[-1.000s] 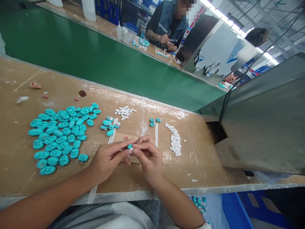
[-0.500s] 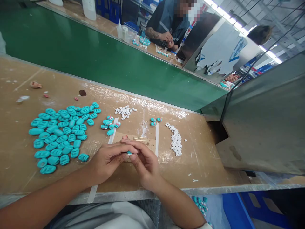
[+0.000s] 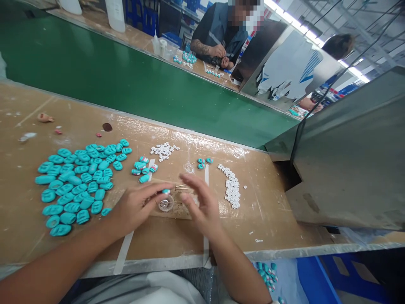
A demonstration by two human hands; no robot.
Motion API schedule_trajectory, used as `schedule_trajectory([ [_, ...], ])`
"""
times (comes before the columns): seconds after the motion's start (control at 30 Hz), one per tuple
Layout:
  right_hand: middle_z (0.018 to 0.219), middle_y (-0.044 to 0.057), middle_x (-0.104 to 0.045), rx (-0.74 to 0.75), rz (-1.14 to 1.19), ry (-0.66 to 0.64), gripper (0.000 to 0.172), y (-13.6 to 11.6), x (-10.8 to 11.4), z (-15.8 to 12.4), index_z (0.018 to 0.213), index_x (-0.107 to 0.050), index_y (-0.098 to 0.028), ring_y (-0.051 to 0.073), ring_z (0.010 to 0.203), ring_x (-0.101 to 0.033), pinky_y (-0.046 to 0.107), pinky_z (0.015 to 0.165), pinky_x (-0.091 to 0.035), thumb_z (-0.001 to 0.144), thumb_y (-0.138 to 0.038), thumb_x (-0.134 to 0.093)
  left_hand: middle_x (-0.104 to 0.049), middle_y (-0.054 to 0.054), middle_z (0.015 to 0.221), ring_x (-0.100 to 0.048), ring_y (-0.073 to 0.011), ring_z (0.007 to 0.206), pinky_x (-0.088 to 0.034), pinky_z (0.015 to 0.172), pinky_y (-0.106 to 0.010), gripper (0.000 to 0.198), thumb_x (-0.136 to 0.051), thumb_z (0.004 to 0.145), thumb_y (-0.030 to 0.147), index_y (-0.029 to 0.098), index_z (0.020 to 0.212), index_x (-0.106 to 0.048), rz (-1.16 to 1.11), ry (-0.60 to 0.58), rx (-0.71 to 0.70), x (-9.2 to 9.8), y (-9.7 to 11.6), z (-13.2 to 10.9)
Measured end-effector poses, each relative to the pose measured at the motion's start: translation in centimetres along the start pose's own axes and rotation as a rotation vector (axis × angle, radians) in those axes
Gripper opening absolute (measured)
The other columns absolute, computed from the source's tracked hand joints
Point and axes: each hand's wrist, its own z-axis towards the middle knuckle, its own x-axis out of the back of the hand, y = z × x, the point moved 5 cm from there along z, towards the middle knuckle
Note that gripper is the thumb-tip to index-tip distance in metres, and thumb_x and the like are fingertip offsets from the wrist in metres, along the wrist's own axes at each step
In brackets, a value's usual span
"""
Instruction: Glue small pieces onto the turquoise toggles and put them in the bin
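Head view: a brown worktop [image 3: 265, 219] runs along a green strip [image 3: 126, 90], a co-worker [image 3: 210, 31] across from us; the right hand [image 3: 202, 207] gapes wide, while the left hand [image 3: 136, 207], near a clear dish [image 3: 171, 206], pinches a small teal piece [image 3: 166, 191].

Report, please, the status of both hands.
Left hand: grip on teal piece. Right hand: open, apart from it. Clear round cup between hands.
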Motion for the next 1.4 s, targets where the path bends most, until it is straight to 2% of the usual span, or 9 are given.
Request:
schedule_trajectory([
  [0.2, 0.100, 0.008, -0.067, -0.091, -0.590, 0.134, 0.022, 2.7, 5.7, 3.7, 0.106, -0.067, -0.021, 0.019, 0.076, -0.061, 0.036, 0.075, -0.050, 0.092, -0.031, -0.053, -0.076, -0.016, 0.108, -0.066, -0.0350, 0.106, -0.053, 0.092, -0.052, 0.036, -0.041, 0.094, 0.025, 0.017, 0.105, -0.074, 0.464, -0.026, -0.032, 1.1, -3.4, 1.0],
  [0.33, 0.101, 0.010, -0.065, -0.140, -0.709, 0.108, 0.019, 3.5, 5.7, 5.3, 0.100, -0.069, -0.021, 0.022, 0.080, -0.060, 0.034, 0.072, -0.046, 0.085, -0.022, -0.058, -0.072, -0.015, 0.121, -0.062, -0.0342, 0.112, -0.053, 0.091, -0.052, 0.046, -0.038, 0.086, 0.008, 0.019, 0.115, -0.072, 0.546, -0.044, -0.034, 1.1, -4.4, 0.8],
  [0.47, 0.102, 0.010, -0.066, -0.147, -0.743, 0.071, 0.018, 4.9, 4.3, 5.8, 0.095, -0.069, -0.022, 0.023, 0.088, -0.061, 0.032, 0.074, -0.044, 0.083, -0.014, -0.058, -0.069, -0.015, 0.123, -0.061, -0.0340, 0.115, -0.053, 0.093, -0.050, 0.044, -0.037, 0.092, 0.015, 0.020, 0.122, -0.069, 0.565, 0.003, -0.049, 1.4, -3.8, 1.0],
  [0.6, 0.085, 0.008, -0.066, -0.119, -0.690, 0.024, 0.007, 4.9, 4.1, 5.3, 0.083, -0.067, -0.019, 0.020, 0.077, -0.060, 0.030, 0.070, -0.043, 0.085, -0.017, -0.060, -0.073, -0.012, 0.113, -0.066, -0.0299, 0.106, -0.050, 0.098, -0.046, 0.033, -0.044, 0.096, 0.024, 0.019, 0.107, -0.074, 0.320, 0.087, -0.076, 1.6, -1.8, 0.9],
  [0.7, 0.076, 0.003, -0.063, -0.070, -0.619, -0.011, 0.007, 2.8, 3.8, 4.5, 0.082, -0.064, -0.019, 0.017, 0.069, -0.057, 0.029, 0.067, -0.043, 0.087, -0.023, -0.061, -0.077, -0.009, 0.104, -0.070, -0.0264, 0.098, -0.054, 0.093, -0.040, 0.025, -0.054, 0.094, 0.034, 0.021, 0.104, -0.074, 0.009, 0.129, 0.076, 1.3, -1.2, 0.3],
  [0.83, 0.077, 0.000, -0.061, 0.150, -0.365, -0.059, 0.010, -2.1, 1.5, 2.7, 0.091, -0.063, -0.023, 0.015, 0.068, -0.055, 0.028, 0.065, -0.045, 0.092, -0.032, -0.058, -0.073, -0.011, 0.121, -0.071, -0.0271, 0.104, -0.059, 0.088, -0.037, 0.047, -0.070, 0.086, 0.040, 0.024, 0.129, -0.062, -0.593, -0.016, 0.295, -0.9, -1.1, -1.0],
  [0.93, 0.078, 0.001, -0.059, 0.374, -0.196, -0.113, 0.011, -4.7, -0.7, 0.8, 0.100, -0.062, -0.024, 0.015, 0.070, -0.056, 0.028, 0.063, -0.046, 0.093, -0.031, -0.059, -0.070, -0.008, 0.129, -0.069, -0.0256, 0.111, -0.060, 0.087, -0.031, 0.044, -0.077, 0.081, 0.037, 0.030, 0.123, -0.069, -0.867, -0.076, 0.338, -2.1, -0.6, -1.5],
  [1.17, 0.086, 0.006, -0.061, 0.477, -0.374, -0.123, 0.040, -3.4, -0.5, -0.1, 0.125, -0.057, -0.020, 0.019, 0.077, -0.058, 0.032, 0.068, -0.049, 0.092, -0.041, -0.062, -0.081, -0.002, 0.080, -0.072, -0.0121, 0.063, -0.060, 0.062, -0.016, 0.025, -0.085, 0.071, 0.038, 0.028, 0.093, -0.082, -1.022, 0.092, 0.448, -1.7, -0.9, -0.8],
  [1.4, 0.091, 0.007, -0.067, 0.443, -0.398, -0.471, 0.017, -2.2, 0.0, 1.4, 0.103, -0.069, -0.018, 0.019, 0.084, -0.058, 0.032, 0.076, -0.050, 0.095, -0.029, -0.058, -0.079, -0.005, 0.085, -0.065, -0.0097, 0.060, -0.058, 0.054, -0.015, 0.033, -0.092, 0.060, 0.037, 0.020, 0.086, -0.081, -1.121, 0.342, 0.554, 0.3, -2.1, 0.2],
])
